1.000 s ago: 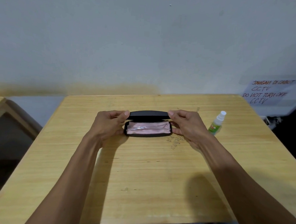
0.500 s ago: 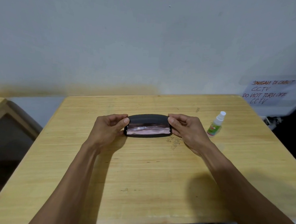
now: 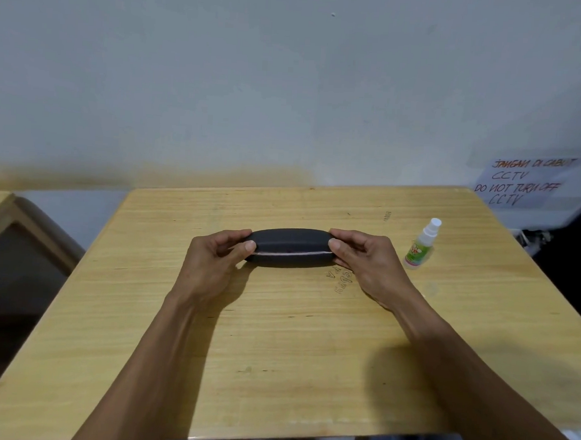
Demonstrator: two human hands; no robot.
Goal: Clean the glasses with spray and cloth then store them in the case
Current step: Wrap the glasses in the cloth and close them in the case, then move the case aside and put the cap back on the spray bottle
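A black glasses case [image 3: 289,245] lies on the middle of the wooden table [image 3: 275,353], its lid almost down. Only a thin pink line of cloth shows along the seam; the glasses are hidden inside. My left hand [image 3: 218,259] grips the case's left end, thumb on the front and fingers over the top. My right hand [image 3: 364,260] grips the right end the same way. A small spray bottle [image 3: 422,245] with a white cap and green label stands upright to the right of my right hand, apart from it.
The table's back edge meets a pale wall. A paper sign [image 3: 526,181] with handwriting hangs at the back right. A second wooden table or frame [image 3: 2,225] stands at the left, with a gap between.
The case's lid has come down from wide open to almost closed, covering the pink cloth and glasses. Both hands stayed at the case's ends.
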